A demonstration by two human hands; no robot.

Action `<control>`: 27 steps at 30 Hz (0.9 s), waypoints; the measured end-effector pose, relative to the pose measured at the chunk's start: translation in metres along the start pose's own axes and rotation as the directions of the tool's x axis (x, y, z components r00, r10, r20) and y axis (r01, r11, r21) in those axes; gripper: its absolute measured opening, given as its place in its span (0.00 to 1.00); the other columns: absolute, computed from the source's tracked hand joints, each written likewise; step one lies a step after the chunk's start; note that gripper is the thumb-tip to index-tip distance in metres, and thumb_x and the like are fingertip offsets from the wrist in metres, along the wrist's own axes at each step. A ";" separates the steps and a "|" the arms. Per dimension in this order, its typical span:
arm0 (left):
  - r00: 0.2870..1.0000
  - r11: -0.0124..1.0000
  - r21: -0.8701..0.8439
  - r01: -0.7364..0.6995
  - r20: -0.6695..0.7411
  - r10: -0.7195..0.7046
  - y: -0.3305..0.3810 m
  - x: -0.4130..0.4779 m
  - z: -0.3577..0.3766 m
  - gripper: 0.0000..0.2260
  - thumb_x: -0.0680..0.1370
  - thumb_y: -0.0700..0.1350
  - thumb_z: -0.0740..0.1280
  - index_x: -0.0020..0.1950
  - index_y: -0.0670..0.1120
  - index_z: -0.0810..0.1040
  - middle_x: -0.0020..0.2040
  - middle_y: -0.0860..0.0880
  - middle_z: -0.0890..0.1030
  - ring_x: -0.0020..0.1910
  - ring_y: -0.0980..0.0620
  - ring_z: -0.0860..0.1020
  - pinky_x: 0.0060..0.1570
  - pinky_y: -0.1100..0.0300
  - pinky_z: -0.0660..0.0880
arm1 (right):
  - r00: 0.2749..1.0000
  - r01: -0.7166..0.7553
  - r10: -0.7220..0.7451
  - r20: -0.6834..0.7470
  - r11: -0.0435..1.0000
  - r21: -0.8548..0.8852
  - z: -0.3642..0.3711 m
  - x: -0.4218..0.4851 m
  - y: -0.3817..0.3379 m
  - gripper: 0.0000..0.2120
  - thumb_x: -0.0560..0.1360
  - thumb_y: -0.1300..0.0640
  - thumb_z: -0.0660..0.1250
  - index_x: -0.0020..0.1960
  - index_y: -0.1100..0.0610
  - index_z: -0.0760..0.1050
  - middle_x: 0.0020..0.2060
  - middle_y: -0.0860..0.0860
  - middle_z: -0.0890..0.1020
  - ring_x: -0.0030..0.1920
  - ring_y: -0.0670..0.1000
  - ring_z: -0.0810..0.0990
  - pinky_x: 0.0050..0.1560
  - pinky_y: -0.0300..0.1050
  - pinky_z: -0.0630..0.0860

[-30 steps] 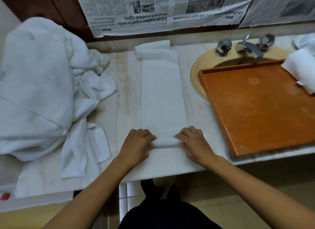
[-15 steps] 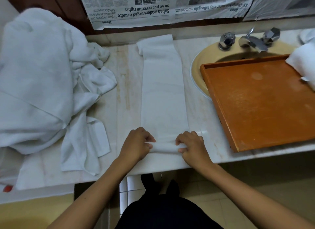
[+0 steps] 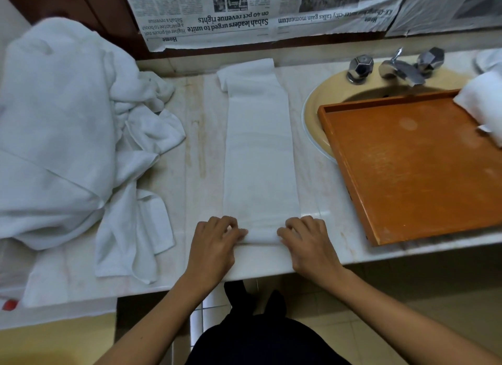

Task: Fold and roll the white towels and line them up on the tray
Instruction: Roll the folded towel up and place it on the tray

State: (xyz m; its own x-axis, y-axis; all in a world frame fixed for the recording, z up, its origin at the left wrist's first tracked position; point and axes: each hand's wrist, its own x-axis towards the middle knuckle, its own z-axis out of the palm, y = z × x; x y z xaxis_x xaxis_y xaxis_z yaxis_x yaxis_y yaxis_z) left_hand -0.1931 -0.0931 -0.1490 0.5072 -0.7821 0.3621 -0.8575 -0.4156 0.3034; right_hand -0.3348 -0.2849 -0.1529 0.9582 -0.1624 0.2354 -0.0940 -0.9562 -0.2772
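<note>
A white towel (image 3: 259, 147), folded into a long narrow strip, lies on the marble counter and runs away from me. Its near end is wound into a small roll (image 3: 262, 235). My left hand (image 3: 214, 242) grips the roll's left end with curled fingers, and my right hand (image 3: 307, 242) grips its right end. The orange wooden tray (image 3: 407, 174) sits to the right, over the sink. One rolled white towel (image 3: 486, 109) lies at the tray's far right edge, partly cut off by the frame.
A big heap of loose white towels (image 3: 62, 136) covers the counter's left side. The yellow sink rim (image 3: 312, 120) and chrome taps (image 3: 396, 68) lie behind the tray. Newspaper (image 3: 258, 14) hangs on the back wall. The counter edge (image 3: 244, 279) runs just below my hands.
My hands have turned the roll forward a little along the strip. The roll is slightly thicker, and the view has shifted a bit downward.
</note>
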 end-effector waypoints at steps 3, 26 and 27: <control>0.995 0.995 0.004 -0.096 -0.025 0.096 -0.006 -0.013 0.005 0.20 0.68 0.31 0.67 0.56 0.50 0.77 0.51 0.47 0.78 0.42 0.44 0.76 0.39 0.54 0.65 | 0.994 0.096 -0.097 -0.050 0.995 -0.034 0.000 -0.006 0.007 0.15 0.68 0.60 0.72 0.53 0.54 0.73 0.49 0.55 0.79 0.47 0.56 0.73 0.46 0.50 0.66; 0.818 0.812 -0.223 0.540 0.364 -0.444 -0.016 0.052 -0.004 0.06 0.76 0.43 0.71 0.52 0.47 0.86 0.47 0.53 0.76 0.51 0.52 0.75 0.51 0.61 0.69 | 0.895 -0.446 0.425 0.137 0.832 0.330 -0.007 0.047 0.015 0.08 0.70 0.62 0.73 0.45 0.53 0.77 0.41 0.43 0.74 0.46 0.48 0.71 0.48 0.49 0.67; 0.814 0.810 -0.215 0.545 0.366 -0.451 -0.016 0.053 -0.003 0.06 0.76 0.43 0.71 0.52 0.47 0.86 0.46 0.54 0.76 0.51 0.52 0.76 0.50 0.61 0.69 | 0.924 -0.378 0.378 0.054 0.889 0.257 -0.007 0.045 0.009 0.09 0.70 0.64 0.72 0.46 0.54 0.77 0.42 0.45 0.74 0.46 0.50 0.71 0.46 0.48 0.66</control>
State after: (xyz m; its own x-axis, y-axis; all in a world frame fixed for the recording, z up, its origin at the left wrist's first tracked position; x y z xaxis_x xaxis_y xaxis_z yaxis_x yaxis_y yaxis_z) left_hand -0.1527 -0.1268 -0.1321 0.7676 -0.6194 -0.1646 -0.3995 -0.6632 0.6328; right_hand -0.2946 -0.3028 -0.1387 0.8649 -0.4980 0.0626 -0.3766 -0.7263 -0.5751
